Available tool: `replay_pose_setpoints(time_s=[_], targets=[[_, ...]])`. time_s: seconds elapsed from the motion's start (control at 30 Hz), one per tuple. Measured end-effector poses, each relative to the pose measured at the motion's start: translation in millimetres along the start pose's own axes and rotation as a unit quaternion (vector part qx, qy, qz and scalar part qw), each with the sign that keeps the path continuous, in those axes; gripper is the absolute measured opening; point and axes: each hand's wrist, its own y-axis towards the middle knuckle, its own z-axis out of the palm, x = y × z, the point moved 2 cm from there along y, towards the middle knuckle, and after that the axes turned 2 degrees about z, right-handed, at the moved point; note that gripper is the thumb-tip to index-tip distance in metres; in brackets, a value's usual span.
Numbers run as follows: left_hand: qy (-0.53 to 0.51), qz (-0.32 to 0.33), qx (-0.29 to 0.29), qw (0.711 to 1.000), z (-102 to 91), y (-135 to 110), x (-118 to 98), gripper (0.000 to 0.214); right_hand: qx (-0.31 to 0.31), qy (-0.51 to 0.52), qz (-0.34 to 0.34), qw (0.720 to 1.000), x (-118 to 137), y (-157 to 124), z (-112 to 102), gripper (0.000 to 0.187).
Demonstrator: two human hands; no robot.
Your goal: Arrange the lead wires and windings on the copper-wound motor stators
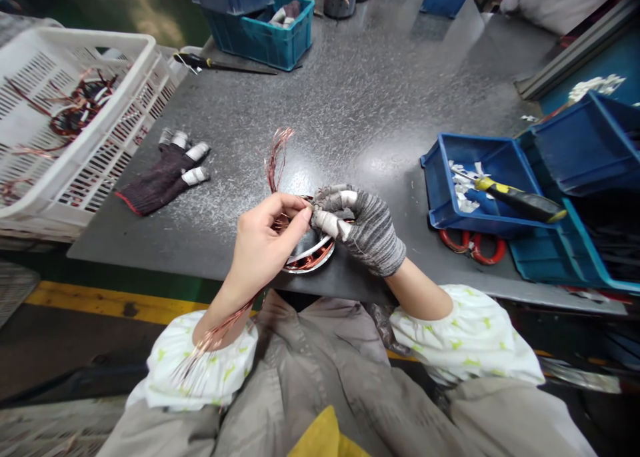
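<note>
A round motor stator (309, 260) with copper windings and a white sleeve lies near the table's front edge, partly covered by my hands. My bare left hand (267, 237) pinches with thumb and forefinger over it; the small thing between the fingertips cannot be made out. My right hand (367, 227), in a grey knit glove with white-taped fingers, is closed against the left fingertips, and what it grips is hidden. One bundle of copper wires (277, 157) stands up beyond the stator. Another bundle of copper wires (223, 334) hangs across my left wrist.
A dark glove (163, 174) with taped fingertips lies at left, beside a white crate (145, 70) of copper coils. A screwdriver (225, 65) lies farther back near a teal bin (290, 40). At right, a blue bin (450, 210) holds white pieces and a yellow-black-handled tool (523, 200); red-handled scissors (487, 249) lie below.
</note>
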Motion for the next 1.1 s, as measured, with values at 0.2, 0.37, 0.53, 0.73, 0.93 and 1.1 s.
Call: replay_pose_setpoints(time_s=[0.2, 0.37, 0.53, 0.73, 0.93, 1.1], targets=[[0.003, -0.009, -0.002, 1.0, 0.2, -0.5, 0.9, 0.012, -0.001, 0.002, -0.002, 1.0, -1.1, -0.5, 0.0, 0.039], [0.014, -0.017, -0.008, 1.0, 0.1, -0.8, -1.0, 0.011, -0.014, -0.01, -0.006, 1.0, -3.9, -1.1, -0.9, 0.04], [0.028, -0.01, -0.008, 1.0, -0.2, -0.5, -2.7, 0.013, -0.007, -0.021, -0.016, 1.0, -2.9, -1.2, -2.3, 0.037], [0.033, -0.005, -0.007, 0.999, -0.2, -0.8, -0.9, 0.013, -0.004, -0.01, -0.008, 1.0, -1.1, -0.9, -2.4, 0.036], [0.024, -0.008, -0.01, 1.0, 0.4, -1.0, -2.0, 0.012, -0.004, -0.009, -0.01, 1.0, -2.2, -1.0, -3.1, 0.035], [0.012, -0.004, -0.011, 1.0, 0.6, -0.4, -1.5, 0.01, -0.007, -0.008, -0.003, 1.0, -3.0, -1.2, -3.1, 0.032]])
